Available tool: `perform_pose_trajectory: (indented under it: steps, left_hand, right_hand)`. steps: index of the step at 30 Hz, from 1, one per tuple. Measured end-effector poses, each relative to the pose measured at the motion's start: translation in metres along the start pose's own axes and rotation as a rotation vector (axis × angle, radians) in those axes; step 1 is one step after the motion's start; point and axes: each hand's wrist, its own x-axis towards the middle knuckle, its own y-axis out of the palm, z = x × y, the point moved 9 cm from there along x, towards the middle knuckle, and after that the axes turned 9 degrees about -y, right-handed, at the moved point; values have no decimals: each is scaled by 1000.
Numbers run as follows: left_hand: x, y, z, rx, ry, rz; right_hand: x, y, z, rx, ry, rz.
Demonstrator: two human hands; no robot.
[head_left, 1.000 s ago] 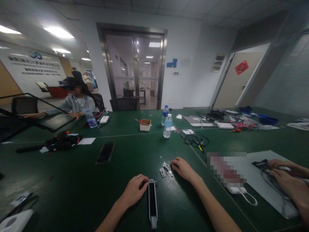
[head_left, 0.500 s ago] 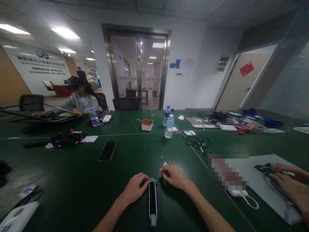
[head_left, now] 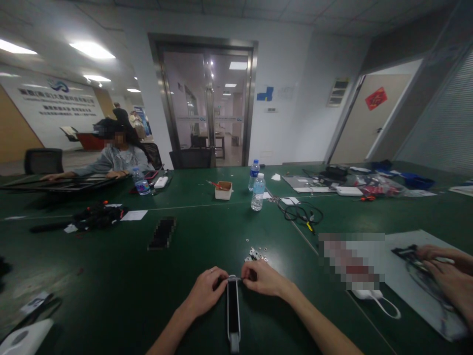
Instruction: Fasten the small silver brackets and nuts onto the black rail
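A long narrow piece (head_left: 233, 308) with a pale rim and a dark middle lies on the table, pointing away from me. A thin rod-like crosspiece (head_left: 232, 278) spans its far end. My left hand (head_left: 209, 291) is closed, thumb and fingertips pinching the left side of that far end. My right hand (head_left: 266, 277) is closed in a pinch at the crosspiece's right end; whatever sits between its fingertips is too small to make out. Just beyond it lie several small washers and metal bits (head_left: 254, 254).
Two water bottles (head_left: 257, 193) and a small box (head_left: 223, 191) stand farther back. A blurred-out phone-like object (head_left: 162, 233) lies left. Black cable (head_left: 301, 213) coils at right. Another person's hands (head_left: 445, 266) work over a pale board (head_left: 399, 291). Someone sits at far left.
My right hand has moved left and slightly nearer, from the small metal bits to the crosspiece's right end. My left hand keeps its pinch. The view has shifted slightly.
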Motion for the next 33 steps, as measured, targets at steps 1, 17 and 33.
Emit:
perform_pose_trajectory:
  steps: [1, 17, 33]
  left_hand:
    - [0, 0, 0, 0, 1, 1]
    - [-1, 1, 3, -6, 18, -9]
    - [0, 1, 6, -24, 38, -40]
  right_hand:
    - [0, 0, 0, 5, 0, -2]
    - [-1, 1, -9, 105, 2, -27]
    - [5, 10, 13, -127, -64, -70]
